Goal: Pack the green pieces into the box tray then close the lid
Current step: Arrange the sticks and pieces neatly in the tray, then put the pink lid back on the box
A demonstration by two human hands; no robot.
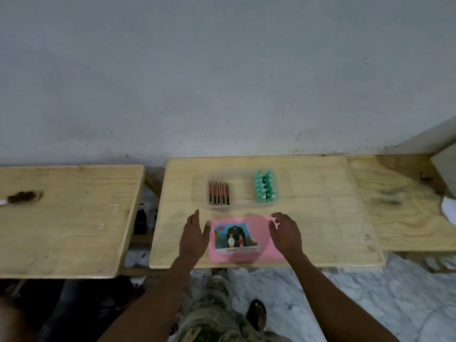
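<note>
Left hand [193,239] flat, fingers together, beside pink lid [238,239]; right hand [286,234] loosely spread, fingertips touching its right edge. Label text too blurred to read.

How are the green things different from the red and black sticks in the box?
The green pieces are rounded and bunched in two rows at the tray's right end; the sticks are straight, red and black, lying side by side at its left end. A gap separates them. Both sit in the same clear tray.
</note>
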